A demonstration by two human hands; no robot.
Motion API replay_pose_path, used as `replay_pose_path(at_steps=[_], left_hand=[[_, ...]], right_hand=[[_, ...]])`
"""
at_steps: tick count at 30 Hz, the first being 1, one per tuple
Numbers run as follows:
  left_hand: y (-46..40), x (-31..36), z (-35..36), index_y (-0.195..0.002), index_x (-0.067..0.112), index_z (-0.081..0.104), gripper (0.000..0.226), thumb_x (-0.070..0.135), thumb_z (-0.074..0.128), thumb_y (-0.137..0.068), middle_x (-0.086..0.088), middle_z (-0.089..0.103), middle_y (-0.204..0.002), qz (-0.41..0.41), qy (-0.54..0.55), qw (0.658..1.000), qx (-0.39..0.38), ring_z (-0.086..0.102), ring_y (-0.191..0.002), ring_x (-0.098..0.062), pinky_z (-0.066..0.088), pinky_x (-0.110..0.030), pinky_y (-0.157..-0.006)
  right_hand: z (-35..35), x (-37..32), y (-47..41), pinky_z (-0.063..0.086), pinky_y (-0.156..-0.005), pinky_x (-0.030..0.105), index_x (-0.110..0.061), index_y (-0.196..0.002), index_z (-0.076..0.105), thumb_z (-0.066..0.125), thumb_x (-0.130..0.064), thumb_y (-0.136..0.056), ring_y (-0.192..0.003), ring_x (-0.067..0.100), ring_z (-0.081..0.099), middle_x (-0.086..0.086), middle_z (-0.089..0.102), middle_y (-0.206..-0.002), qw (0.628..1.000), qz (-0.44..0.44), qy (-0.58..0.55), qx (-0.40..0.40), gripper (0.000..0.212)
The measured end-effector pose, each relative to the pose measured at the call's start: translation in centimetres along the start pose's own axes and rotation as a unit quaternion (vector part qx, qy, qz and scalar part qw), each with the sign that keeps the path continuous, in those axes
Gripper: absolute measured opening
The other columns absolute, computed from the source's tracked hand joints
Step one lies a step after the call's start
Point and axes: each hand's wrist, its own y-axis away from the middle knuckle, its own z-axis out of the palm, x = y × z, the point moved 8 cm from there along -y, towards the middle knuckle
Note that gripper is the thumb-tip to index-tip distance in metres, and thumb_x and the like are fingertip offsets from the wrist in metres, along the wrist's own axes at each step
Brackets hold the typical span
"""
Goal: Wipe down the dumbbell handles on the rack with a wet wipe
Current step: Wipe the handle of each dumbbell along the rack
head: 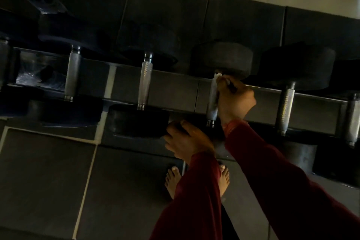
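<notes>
While the right hand curls round the knurled steel handle of the middle dumbbell at centre right of the frame, a thin white wet wipe sits pinched between its fingers and the metal, showing along the upper part of the grip. The left hand rests just below, fingers bent over the near black rubber head of that dumbbell — whether it truly grips or only steadies I cannot tell in this dim light. Along the dark metal rack, which runs across the middle of the frame, more handles lie to left and right. The wipe looks limp and light, likely to bunch or tear on the rough knurling, so it is best wrapped flat round the bar and drawn along it. The dumbbells look heavy and rigid — they should stay put under rubbing, and need no lifting. A bare foot stands on the grey floor mat at lower centre.
</notes>
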Motion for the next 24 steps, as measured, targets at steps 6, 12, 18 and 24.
replay_pose_path(at_steps=[6,12,18,24], left_hand=[[0.2,0.2,-0.2,-0.122,0.014,0.055,0.031,0.032,0.048,-0.097,-0.012,0.05,-0.121,-0.001,0.004,1.0,-0.001,0.042,-0.113,-0.031,0.036,-0.044,-0.09],[0.2,0.3,-0.3,-0.121,0.015,0.055,0.031,0.032,0.048,-0.097,-0.01,0.05,-0.122,0.0,0.009,1.0,-0.001,0.042,-0.114,-0.03,0.038,-0.045,-0.091],[0.2,0.2,-0.2,-0.12,0.016,0.056,0.033,0.035,0.046,-0.095,-0.01,0.05,-0.121,0.004,0.006,1.0,0.003,0.042,-0.114,-0.03,0.038,-0.046,-0.089],[0.2,0.2,-0.3,-0.121,0.016,0.055,0.031,0.033,0.048,-0.097,-0.01,0.05,-0.122,-0.002,0.009,1.0,0.0,0.041,-0.115,-0.029,0.036,-0.045,-0.092]], right_hand=[[0.8,2.7,0.7,0.059,-0.072,0.023,-0.024,-0.078,0.077,0.08,-0.027,-0.081,-0.069,-0.002,0.07,-0.012,0.074,-0.073,0.954,0.249,-0.165,0.023,0.005],[1.9,4.1,0.3,0.053,-0.06,0.017,-0.007,-0.08,0.075,0.075,-0.015,-0.083,-0.065,0.005,0.071,-0.001,0.074,-0.075,0.913,0.335,-0.229,-0.03,0.009],[3.5,5.4,-0.6,0.051,-0.049,0.017,-0.018,-0.077,0.057,0.061,-0.012,-0.095,-0.066,0.007,0.059,-0.003,0.06,-0.08,0.865,0.389,-0.286,-0.136,0.02],[0.8,4.5,-0.5,0.057,-0.079,0.022,-0.017,-0.074,0.077,0.08,-0.015,-0.078,-0.073,0.005,0.07,-0.008,0.074,-0.071,0.943,0.259,-0.21,-0.015,0.005]])
